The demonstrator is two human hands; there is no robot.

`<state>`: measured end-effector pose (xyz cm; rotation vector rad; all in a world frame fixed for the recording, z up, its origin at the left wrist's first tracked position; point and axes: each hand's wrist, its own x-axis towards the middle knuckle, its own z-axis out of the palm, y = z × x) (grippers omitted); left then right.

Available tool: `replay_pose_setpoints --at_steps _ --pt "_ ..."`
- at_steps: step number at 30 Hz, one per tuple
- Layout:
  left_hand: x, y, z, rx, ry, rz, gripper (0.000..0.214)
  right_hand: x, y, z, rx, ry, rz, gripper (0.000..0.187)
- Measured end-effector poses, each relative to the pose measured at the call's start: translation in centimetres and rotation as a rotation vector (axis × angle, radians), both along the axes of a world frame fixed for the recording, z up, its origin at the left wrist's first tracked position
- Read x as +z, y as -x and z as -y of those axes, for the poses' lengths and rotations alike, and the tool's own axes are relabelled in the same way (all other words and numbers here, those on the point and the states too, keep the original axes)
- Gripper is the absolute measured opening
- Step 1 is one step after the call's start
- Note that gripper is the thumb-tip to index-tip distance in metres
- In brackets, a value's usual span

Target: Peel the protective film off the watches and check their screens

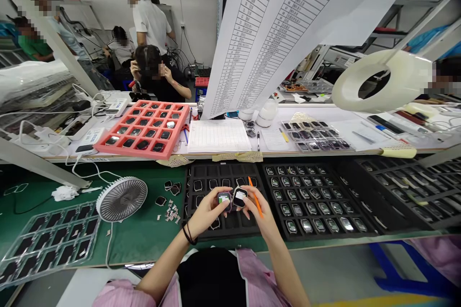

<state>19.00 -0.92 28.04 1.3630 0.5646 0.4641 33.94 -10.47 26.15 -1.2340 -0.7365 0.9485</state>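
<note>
Low over a black foam tray (230, 226), my left hand (207, 208) is closed around a square smartwatch case (224, 197) whose face shows green and white. Against it, my right hand (262, 206) grips a second square watch piece (239, 196) with a white label or lit patch on a dark face. An orange pen-like stick (255, 195) is also held in the right hand, its pointed end up. The two watch pieces are side by side, nearly touching. Several watch frames sit in the tray's slots behind and beneath my hands.
Right of my hands stands another black tray (324, 235) filled with watch cases. To the left are loose watch parts (172, 211), a white fan (122, 199) and a clear plastic tray (50, 237). A red tray (144, 129) and hanging paper lists (259, 33) are on the shelf.
</note>
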Motion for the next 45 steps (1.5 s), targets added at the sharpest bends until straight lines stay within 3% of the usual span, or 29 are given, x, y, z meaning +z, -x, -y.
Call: replay_pose_setpoints --at_steps 6,21,28,37,45 --pt "0.5 0.3 0.1 0.017 0.061 -0.074 0.044 0.0 0.0 0.0 0.002 0.01 0.014 0.033" --pt "1.1 0.6 0.2 0.024 0.038 -0.09 0.042 0.4 0.4 0.1 -0.058 0.016 0.018 0.027" --pt "0.1 0.8 -0.1 -0.067 -0.012 0.042 0.067 0.4 0.4 0.3 -0.039 -0.018 -0.044 0.029" --pt "-0.5 0.8 -0.4 0.011 -0.148 -0.009 0.057 0.5 0.5 0.4 -0.047 -0.011 -0.024 0.03" --pt "1.1 0.8 -0.2 0.089 -0.106 -0.014 0.043 0.5 0.6 0.5 -0.048 0.002 -0.02 0.028"
